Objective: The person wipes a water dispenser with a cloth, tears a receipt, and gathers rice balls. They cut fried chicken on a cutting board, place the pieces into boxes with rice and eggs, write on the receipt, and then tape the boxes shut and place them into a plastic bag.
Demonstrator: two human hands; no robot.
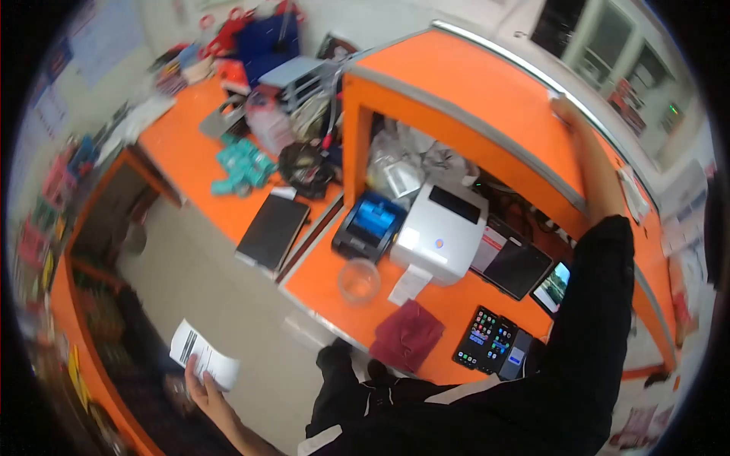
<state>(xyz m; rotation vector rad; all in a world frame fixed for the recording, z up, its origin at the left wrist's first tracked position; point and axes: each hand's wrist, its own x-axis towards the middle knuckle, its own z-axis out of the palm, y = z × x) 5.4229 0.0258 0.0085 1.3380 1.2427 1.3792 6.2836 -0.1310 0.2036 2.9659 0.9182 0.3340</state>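
At the lower left, my left hand (207,391) pinches a white printed paper slip (217,365) above the floor. My right arm, in a black sleeve, stretches up to the raised orange shelf (449,76). My right hand (564,110) is at that shelf's far edge, close to a small white thing; its fingers are blurred. Below the shelf stand a white label printer (445,232) with paper coming out of its front and a dark device with a blue top (372,220). A maroon cloth (408,337) lies near the desk's front edge.
A clear round container (358,280) stands beside the printer. Phones (485,340) and a dark tablet (518,266) lie to the right. On the left counter are a black notebook (274,230), teal items (242,167) and bags. Stocked shelves line the far left.
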